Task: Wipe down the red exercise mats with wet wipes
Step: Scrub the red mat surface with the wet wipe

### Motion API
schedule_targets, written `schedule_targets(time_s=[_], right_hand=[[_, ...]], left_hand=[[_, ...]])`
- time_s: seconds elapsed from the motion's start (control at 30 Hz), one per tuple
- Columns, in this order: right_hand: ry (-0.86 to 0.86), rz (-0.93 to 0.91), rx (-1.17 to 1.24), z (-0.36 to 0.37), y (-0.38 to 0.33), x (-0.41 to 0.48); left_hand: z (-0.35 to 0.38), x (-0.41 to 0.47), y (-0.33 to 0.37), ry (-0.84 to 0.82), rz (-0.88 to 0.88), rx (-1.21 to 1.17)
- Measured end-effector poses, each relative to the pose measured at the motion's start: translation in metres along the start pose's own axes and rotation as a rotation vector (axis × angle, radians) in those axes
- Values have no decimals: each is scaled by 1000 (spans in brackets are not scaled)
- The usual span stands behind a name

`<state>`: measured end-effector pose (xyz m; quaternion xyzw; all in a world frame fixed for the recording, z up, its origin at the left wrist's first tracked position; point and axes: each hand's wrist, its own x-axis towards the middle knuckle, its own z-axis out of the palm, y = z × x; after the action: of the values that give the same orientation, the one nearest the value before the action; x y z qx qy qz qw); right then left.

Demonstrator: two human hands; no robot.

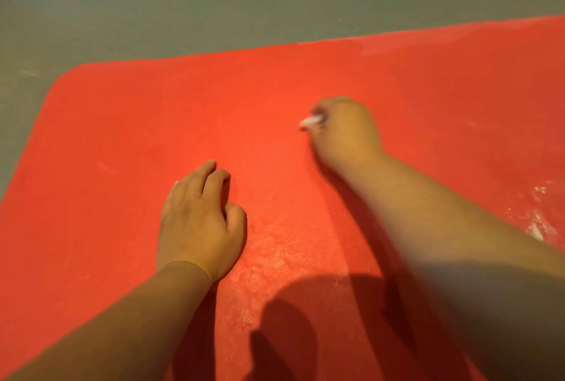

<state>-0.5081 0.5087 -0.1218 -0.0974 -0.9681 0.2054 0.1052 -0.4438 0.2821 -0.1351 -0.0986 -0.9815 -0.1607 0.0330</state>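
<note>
A red exercise mat [128, 123] fills most of the view, its rounded corner at the upper left. My right hand [345, 132] is out over the middle of the mat, fingers curled round a bunched white wet wipe [310, 122] that pokes out on its left side and touches the mat. The right hand and arm are blurred. My left hand [198, 221] rests palm down on the mat nearer to me, fingers loosely bent and holding nothing. A paler damp-looking streak [275, 246] runs between the two arms.
Grey floor [183, 7] lies beyond the mat's far edge and to its left. White smears and crumbs [536, 221] mark the mat at the right edge. A dark shadow [305, 334] covers the mat's near part.
</note>
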Motion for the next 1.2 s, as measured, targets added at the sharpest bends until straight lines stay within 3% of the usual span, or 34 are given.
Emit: schedule_targets(time_s=[0.1,0.2,0.3,0.4,0.47,0.53,0.63,0.73,0.83,0.97,1.03,1.2], right_hand=[[-140,-300,124,25,-59,-36],[-224,-449,127,18,-57,-46],[-110,-319,21,-1,-4,-17],[69,43,-134,-29,53,14],[89,161,-111,-26,53,18],[40,68,-56,-9,19,6],[-129,-248,91,18,-44,-33],[-151,-374,80,13,-39,-35],[-46,-167,-53,-9,21,-2],[139,255,-137,-32,75,25],[127,174,-115,-17,52,23],[-69,-367,59,33,-56,-20]], left_hand=[[1,2,-2,10,-5,-19],[2,4,-3,17,-4,-19],[3,3,-2,23,-8,-18],[3,1,-2,30,-18,-12],[1,3,-3,37,-25,-8],[0,2,-1,37,-20,6],[-1,3,-1,52,6,59],[-5,31,-2,74,55,161],[-2,64,-7,33,110,245],[12,75,-21,40,-12,67],[11,78,-24,19,-22,54],[7,80,-18,85,-22,48]])
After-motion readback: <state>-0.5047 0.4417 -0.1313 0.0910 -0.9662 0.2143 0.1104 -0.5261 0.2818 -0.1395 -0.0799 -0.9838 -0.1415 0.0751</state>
